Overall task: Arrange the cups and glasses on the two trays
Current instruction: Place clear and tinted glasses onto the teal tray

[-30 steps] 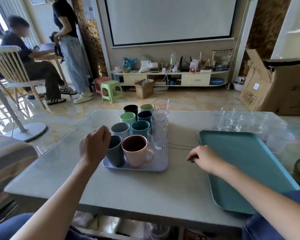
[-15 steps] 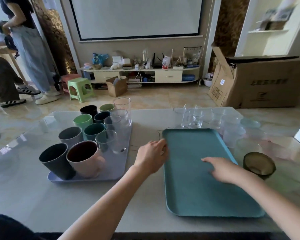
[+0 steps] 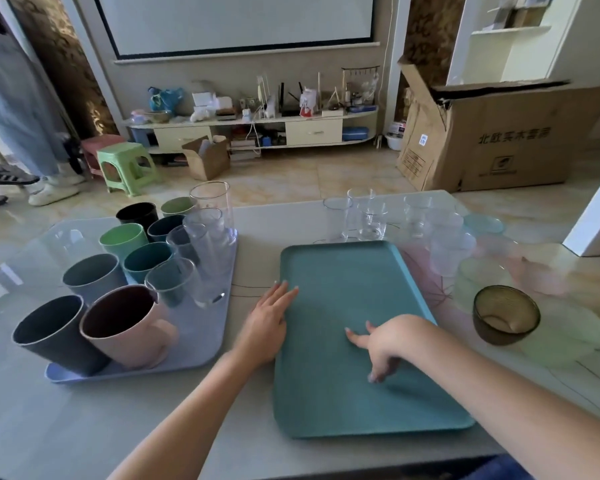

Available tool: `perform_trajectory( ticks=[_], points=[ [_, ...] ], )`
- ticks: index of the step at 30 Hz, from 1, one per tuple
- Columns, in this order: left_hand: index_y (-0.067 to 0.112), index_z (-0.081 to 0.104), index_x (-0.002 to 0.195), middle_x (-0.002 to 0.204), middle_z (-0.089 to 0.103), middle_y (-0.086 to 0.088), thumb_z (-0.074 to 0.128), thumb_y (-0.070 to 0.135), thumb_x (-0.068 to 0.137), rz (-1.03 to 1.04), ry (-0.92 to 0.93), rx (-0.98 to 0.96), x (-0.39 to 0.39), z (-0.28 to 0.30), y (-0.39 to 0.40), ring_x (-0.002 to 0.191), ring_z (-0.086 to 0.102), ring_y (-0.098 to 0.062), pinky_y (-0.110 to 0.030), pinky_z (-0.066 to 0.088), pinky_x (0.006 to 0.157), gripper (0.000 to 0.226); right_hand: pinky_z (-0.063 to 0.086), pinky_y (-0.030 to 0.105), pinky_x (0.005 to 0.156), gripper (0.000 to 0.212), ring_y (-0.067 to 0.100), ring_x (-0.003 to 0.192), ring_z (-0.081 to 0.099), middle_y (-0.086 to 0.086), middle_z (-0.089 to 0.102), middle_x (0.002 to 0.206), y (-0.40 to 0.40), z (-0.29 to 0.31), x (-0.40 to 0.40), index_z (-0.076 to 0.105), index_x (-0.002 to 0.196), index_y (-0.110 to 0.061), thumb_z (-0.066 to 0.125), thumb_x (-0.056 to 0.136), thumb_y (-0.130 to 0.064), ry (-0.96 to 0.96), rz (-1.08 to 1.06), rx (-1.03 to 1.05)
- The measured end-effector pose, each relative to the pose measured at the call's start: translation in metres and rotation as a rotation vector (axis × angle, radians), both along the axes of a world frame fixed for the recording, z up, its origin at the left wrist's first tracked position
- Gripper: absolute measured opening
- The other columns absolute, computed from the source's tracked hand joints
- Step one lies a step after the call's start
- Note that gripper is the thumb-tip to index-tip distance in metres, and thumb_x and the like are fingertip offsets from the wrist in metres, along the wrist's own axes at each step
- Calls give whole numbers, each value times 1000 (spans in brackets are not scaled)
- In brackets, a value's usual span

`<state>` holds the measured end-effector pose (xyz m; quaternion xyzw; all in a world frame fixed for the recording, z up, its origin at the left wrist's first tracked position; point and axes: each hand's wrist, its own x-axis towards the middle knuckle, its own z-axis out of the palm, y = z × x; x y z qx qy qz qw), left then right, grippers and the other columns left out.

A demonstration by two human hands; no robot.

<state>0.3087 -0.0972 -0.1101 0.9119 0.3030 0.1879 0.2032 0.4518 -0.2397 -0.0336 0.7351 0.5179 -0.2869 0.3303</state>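
Observation:
A lilac tray [image 3: 207, 344] at the left carries several coloured cups, a pink mug [image 3: 127, 327] and several clear glasses [image 3: 207, 237]. To its right lies a teal tray [image 3: 343, 403] with nothing on it. My left hand [image 3: 265, 323] rests flat on the teal tray's left rim, fingers apart. Over the tray's middle, my right hand [image 3: 392, 341] is open, fingertips touching the surface. More clear glasses [image 3: 371, 218] stand behind the teal tray, and a dark glass bowl [image 3: 504, 315] sits to its right.
Pale pink, green and blue glass bowls [image 3: 484, 278] crowd the table's right side. A thin wire [image 3: 253, 287] runs across the table between the trays. Beyond the table are a green stool [image 3: 127, 166], a cardboard box [image 3: 499, 133] and a person's legs at far left.
The view has swung right, from the lilac tray to the teal tray. My left hand left the cups and went to the teal tray's left rim; my right hand moved onto its middle.

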Motion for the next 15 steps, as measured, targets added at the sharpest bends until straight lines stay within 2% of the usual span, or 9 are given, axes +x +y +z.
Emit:
perform_trajectory(
  ticks=[4,6,7,8,9,10,11,13,15],
  points=[
    [18,36,143,155,24,-3,34,-9,82,65,-14,-65,-16,-5,14,146,15,-14,-24,15,118,67,27,38,113,84,33,143,23,8,-22,157,7,-4,-15,-21,145,-34,47,97,-37,14,35,22],
    [19,35,143,156,22,-3,35,-8,83,75,-5,-112,-17,-5,18,146,14,-13,-26,15,118,66,27,37,112,81,31,142,25,8,-15,159,11,-1,-18,-18,146,-34,46,97,-39,8,62,4],
    [18,34,144,156,22,-4,35,-7,82,66,-3,-129,-15,-3,20,146,13,-14,-27,14,118,66,30,34,111,79,27,140,31,7,-2,160,15,4,-15,-12,148,-34,46,96,-40,19,78,2],
    [17,34,144,156,22,-5,35,-6,83,63,-8,-148,-12,-1,23,146,13,-14,-29,14,119,66,38,26,105,73,18,133,43,6,22,157,21,11,-9,1,151,-31,48,96,-39,53,83,19],
    [18,33,144,156,22,-5,36,-4,84,78,-15,-174,-10,1,27,146,12,-15,-31,13,119,64,47,14,88,63,6,113,59,3,51,137,29,20,-2,21,150,-25,50,95,-38,98,65,68],
    [19,31,145,156,20,-6,38,0,87,110,-24,-210,-9,2,29,146,10,-15,-32,12,119,62,50,9,69,51,2,86,67,1,65,109,38,29,7,43,141,-17,51,94,-35,123,34,168],
    [21,29,146,157,19,-6,39,6,89,150,-25,-242,-8,1,30,147,9,-16,-31,11,119,59,51,11,63,41,7,76,67,1,68,94,49,36,17,57,128,-12,51,93,-32,115,-4,321],
    [24,28,146,157,17,-6,41,20,94,200,29,-220,-9,-5,29,147,8,-17,-32,7,119,54,52,26,85,31,21,100,64,3,67,113,76,44,42,62,118,-16,51,93,-29,33,-100,685],
    [28,33,144,157,20,-4,42,29,94,200,64,-168,-10,-12,28,147,9,-17,-32,4,119,51,43,34,90,36,26,116,55,2,57,130,102,48,62,51,129,-26,50,93,-29,-52,-167,927]
  ],
)
